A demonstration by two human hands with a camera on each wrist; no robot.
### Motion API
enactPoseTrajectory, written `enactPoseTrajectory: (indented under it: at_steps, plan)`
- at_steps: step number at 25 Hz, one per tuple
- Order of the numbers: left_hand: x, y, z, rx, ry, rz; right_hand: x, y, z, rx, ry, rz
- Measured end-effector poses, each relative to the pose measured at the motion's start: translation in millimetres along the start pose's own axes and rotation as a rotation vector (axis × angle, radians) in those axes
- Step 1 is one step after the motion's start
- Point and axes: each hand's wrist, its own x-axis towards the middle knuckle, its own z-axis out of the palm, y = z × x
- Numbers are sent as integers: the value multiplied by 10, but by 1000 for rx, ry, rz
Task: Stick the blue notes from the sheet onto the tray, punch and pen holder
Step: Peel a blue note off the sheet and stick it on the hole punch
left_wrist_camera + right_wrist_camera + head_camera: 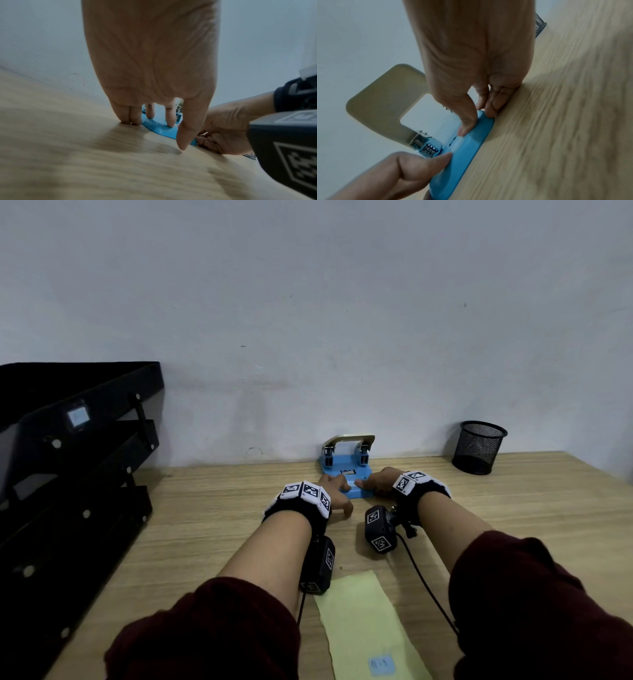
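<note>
left hand: fingers straight, tips pressing punch base | right hand: thumb pressing base, fingers curled at its edge | sheet near, one note on it

Both arms outstretched, left hand fingers straight and pressing down, right hand thumb flat, fingers curled.

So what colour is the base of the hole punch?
Bright blue base, under a metallic lever; clearest in the right wrist view.
</note>
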Motion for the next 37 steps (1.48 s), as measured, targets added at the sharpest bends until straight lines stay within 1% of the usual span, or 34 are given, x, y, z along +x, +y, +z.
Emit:
enactPoseTrajectory:
  at_steps: [3,6,8,10,11,13,14,15,16,19,22,25,28,32,34,37]
  plan:
    - [35,-28,12,-22,3,10,-93,-8,-35,-126,8,-19]
    - [28,-21,16,-25,25,12,-133,-15,-33,-134,31,-49]
    - [30,-26,6,-71,15,4,-147,-1,-6,-130,67,-90]
    - [18,-67,-18,-158,4,6,-122,27,7,-51,79,-136]
    - [-2,-98,-33,-208,28,1,-120,52,15,11,87,-175]
    - [-91,-158,-86,-279,142,7,-186,81,28,170,74,-185]
    - [-171,-170,-119,-300,196,12,-227,114,42,178,78,-214]
    - [-256,-175,-153,-311,227,21,-277,155,46,243,111,-214]
    - [-339,-178,-187,-313,242,35,-322,187,42,258,130,-215]
    - [-611,-158,-277,-311,218,56,-594,230,39,201,125,-260]
    - [-828,-138,-275,-311,197,18,-885,211,0,152,84,-297]
    - [-1024,-100,-235,-294,138,-3,-1154,175,-35,117,53,-322]
    - [-1237,-41,-145,-284,88,-32,-1392,204,-19,59,52,-355]
    - [-1614,91,70,-240,48,-46,-1787,333,53,-22,-21,-389]
    - [-1649,118,123,-223,41,-41,-1877,344,58,-52,-37,-417]
    - [-1846,158,264,-175,40,-53,-2145,453,109,-99,-73,-456]
